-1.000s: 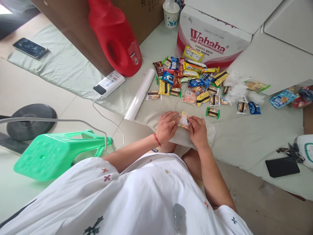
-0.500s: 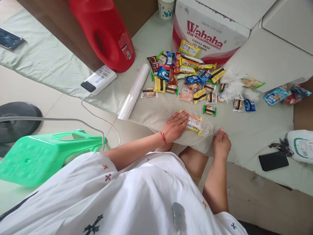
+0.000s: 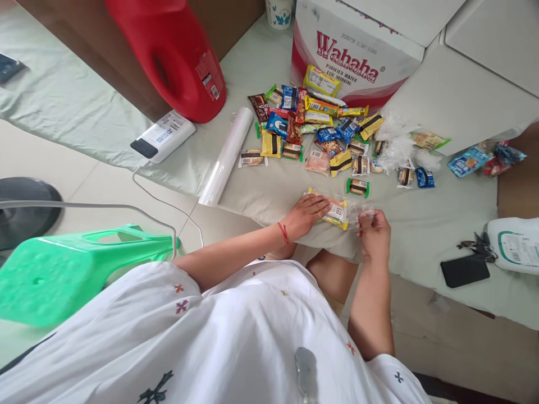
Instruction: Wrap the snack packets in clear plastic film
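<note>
My left hand [image 3: 309, 215], a red string at its wrist, lies flat with fingers stretched over the left part of a yellow-edged snack pack [image 3: 337, 211] near the table's front edge. Clear plastic wrap [image 3: 356, 212] extends from the pack to the right. My right hand [image 3: 374, 227] pinches the right end of this wrap between thumb and fingers. Just behind the pack is a small green-ended biscuit packet [image 3: 357, 187]. Farther back lies a pile of small wrapped snacks [image 3: 311, 115], with crumpled clear plastic [image 3: 396, 148] at its right.
A roll of clear film [image 3: 226, 157], a white device [image 3: 164, 136] and a red jug [image 3: 168, 62] are at the left. Behind the snacks stands a Wahaha box [image 3: 353, 62]. A black phone [image 3: 465, 271], keys [image 3: 480, 247] and a white bottle [image 3: 516, 245] lie at the right.
My right hand has moved left and up onto the plastic wrap and now grips its end. The wrap stretches farther right from the pack. My left hand stays on the pack.
</note>
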The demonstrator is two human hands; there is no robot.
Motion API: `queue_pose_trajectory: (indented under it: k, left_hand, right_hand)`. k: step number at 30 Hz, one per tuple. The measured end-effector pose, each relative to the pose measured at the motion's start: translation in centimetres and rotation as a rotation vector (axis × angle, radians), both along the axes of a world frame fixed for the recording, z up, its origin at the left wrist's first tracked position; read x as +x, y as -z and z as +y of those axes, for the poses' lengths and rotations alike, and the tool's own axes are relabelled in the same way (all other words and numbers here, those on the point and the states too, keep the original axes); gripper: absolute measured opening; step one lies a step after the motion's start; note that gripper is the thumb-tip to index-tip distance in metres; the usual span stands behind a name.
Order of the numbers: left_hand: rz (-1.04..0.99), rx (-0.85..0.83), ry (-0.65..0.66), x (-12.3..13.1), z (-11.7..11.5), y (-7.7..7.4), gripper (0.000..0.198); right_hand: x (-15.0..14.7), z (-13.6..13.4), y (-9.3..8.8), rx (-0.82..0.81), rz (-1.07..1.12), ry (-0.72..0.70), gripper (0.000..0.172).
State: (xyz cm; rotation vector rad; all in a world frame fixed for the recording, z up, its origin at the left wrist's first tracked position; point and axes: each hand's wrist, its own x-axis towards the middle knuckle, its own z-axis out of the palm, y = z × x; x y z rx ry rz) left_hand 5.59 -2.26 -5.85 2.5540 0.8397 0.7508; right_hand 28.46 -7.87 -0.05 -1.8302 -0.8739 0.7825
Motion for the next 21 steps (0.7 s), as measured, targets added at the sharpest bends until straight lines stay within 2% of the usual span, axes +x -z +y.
queue_pose_trajectory:
  k: [3,5,9,13,15,18,21]
  left_hand:
    - [-0.014,-0.010,0.011,0.3,-0.1,0.1,0.046]
    - [-0.043,-0.031,0.013,0.4,-0.2,0.2,0.047]
    - [-0.163,-0.095,0.000,0.2,-0.2,0.2,0.049]
    - [-0.353,-0.199,0.032,-0.5,-0.4,-0.7,0.060]
    - [-0.380,-0.258,0.048,-0.9,-0.6,-1.3,0.068]
    - [-0.298,-0.311,0.129,-1.2,-0.9,-2.3,0.077]
    - [-0.185,-0.286,0.183,-1.1,-1.3,-2.7,0.078]
  right_hand:
    - [-2.4,0.9,-0.6,0.064,-0.308,-0.082,0.022]
    - [-4.7,1.6,-0.7,0.049,-0.521,-0.194,0.018]
    - [-8.4,1.8,-0.5,-0.058,-0.775,-0.350,0.034]
    - [-10.3,0.0,0.1,0.018,-0.809,-0.434,0.043]
    - [-11.0,-1.1,0.5,0.042,-0.795,-0.460,0.048]
    - [-11.6,-2.7,1.1,0.070,-0.728,-0.512,0.056]
    - [-11.0,-3.6,1.6,0.065,-0.637,-0.594,0.062]
